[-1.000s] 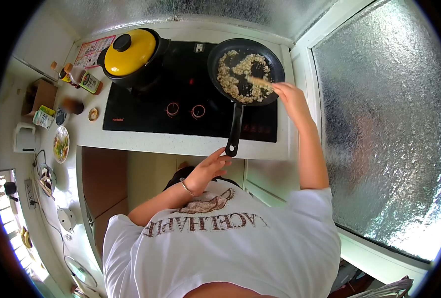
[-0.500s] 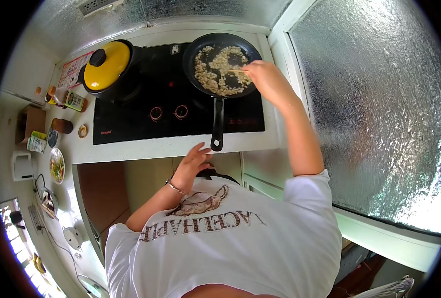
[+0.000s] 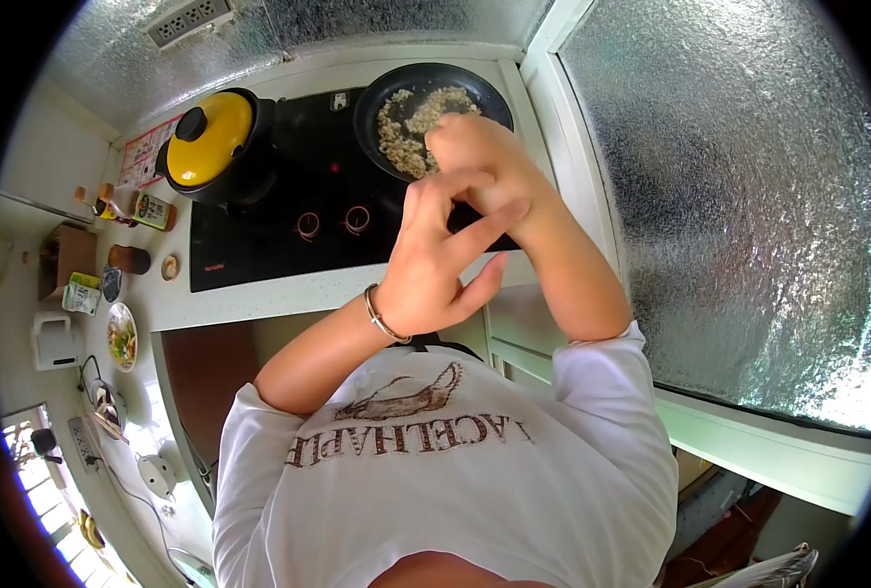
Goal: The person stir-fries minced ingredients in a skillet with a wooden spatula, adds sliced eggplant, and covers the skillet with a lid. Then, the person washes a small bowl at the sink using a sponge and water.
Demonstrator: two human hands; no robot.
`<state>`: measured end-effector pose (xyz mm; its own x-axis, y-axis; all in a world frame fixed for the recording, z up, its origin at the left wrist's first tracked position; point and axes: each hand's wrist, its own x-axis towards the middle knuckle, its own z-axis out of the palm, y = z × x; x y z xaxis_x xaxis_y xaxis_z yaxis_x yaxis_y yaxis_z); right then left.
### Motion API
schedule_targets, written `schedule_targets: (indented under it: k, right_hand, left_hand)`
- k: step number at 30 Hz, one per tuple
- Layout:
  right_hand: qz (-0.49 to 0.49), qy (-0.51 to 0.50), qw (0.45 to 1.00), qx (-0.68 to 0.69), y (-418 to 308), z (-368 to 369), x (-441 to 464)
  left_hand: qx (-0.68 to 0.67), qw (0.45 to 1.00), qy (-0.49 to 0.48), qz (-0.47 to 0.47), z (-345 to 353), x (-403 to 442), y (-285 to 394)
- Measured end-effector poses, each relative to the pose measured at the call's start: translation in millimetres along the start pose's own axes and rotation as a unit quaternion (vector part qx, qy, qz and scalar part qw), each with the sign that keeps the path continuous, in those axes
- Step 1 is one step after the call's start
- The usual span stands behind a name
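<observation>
Right hand: curled above pan; grip state cannot be determined. Left hand: grip empty, fingers spread across right wrist.

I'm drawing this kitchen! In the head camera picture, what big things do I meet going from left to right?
Box → plate → pot → pan → frosted glass.

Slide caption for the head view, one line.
Right hand over a frying pan of food pieces, left hand at its wrist, yellow-lidded pot nearby.
</observation>
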<state>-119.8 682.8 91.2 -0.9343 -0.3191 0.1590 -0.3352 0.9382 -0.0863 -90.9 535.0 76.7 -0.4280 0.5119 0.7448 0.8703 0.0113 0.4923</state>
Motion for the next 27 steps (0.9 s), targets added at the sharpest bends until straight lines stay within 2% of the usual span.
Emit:
schedule_targets:
  k: [2, 3, 6, 9, 10, 11, 12, 14, 15, 17, 18, 20, 22, 24, 27]
  right_hand:
    - [0.052, 0.037, 0.998, -0.023, -1.5, 6.4, 0.7]
    - [0.042, 0.04, 0.997, -0.041, 1.4, 8.2, -0.4]
    - [0.088, -0.012, 0.996, -0.024, 4.7, 10.1, 0.1]
    - [0.104, 0.002, 0.995, -0.006, 23.4, 18.4, -0.2]
    - [0.108, 0.019, 0.994, 0.006, 33.7, 25.8, 0.6]
    - [0.114, 0.009, 0.993, -0.012, 45.7, 34.1, 1.2]
    - [0.14, 0.001, 0.99, 0.004, 46.6, 30.5, -1.6]
    - [0.114, 0.033, 0.987, 0.106, 54.4, 30.2, -10.2]
    - [0.107, 0.03, 0.988, 0.107, 54.7, 33.5, -13.2]
    - [0.118, 0.001, 0.968, 0.22, 54.0, 44.8, -15.2]
    - [0.11, -0.002, 0.969, 0.221, 52.4, 52.6, -9.1]
    - [0.078, 0.081, 0.974, 0.194, 50.3, 72.3, 4.3]
    - [0.109, 0.094, 0.98, 0.136, 70.9, 87.1, 18.8]
    - [0.122, 0.186, 0.964, 0.148, 85.1, 87.2, 25.8]
    - [0.111, 0.188, 0.965, 0.144, 109.6, 111.7, 38.1]
  left_hand:
    - [-0.072, 0.997, 0.022, 0.008, -5.1, -15.8, -8.9]
    - [-0.089, 0.994, 0.063, -0.029, -7.3, -22.9, -10.7]
    - [0.009, 0.991, 0.076, -0.109, -29.5, -52.9, -29.8]
    - [0.064, 0.985, 0.079, -0.137, -46.7, -88.8, -54.1]
    - [0.024, 0.976, 0.043, -0.213, -48.7, -99.8, -57.1]
    - [-0.015, 0.958, 0.01, -0.286, -48.3, -112.3, -60.7]
    - [-0.037, 0.951, -0.001, -0.308, -41.7, -132.3, -67.1]
    - [-0.095, 0.908, -0.075, -0.401, -32.9, -147.2, -58.5]
    - [-0.123, 0.882, -0.115, -0.439, -25.5, -155.6, -56.9]
    - [-0.194, 0.823, -0.205, -0.492, -16.7, -161.7, -52.7]
    - [-0.193, 0.823, -0.198, -0.496, -10.0, -164.5, -51.6]
    - [-0.362, 0.762, -0.132, -0.521, 6.5, -174.5, -50.5]
    - [-0.363, 0.75, -0.156, -0.53, 12.3, -176.5, -50.6]
    - [-0.423, 0.689, -0.13, -0.574, 17.9, -175.4, -51.2]
    - [-0.462, 0.662, -0.115, -0.579, 14.8, -164.1, -41.4]
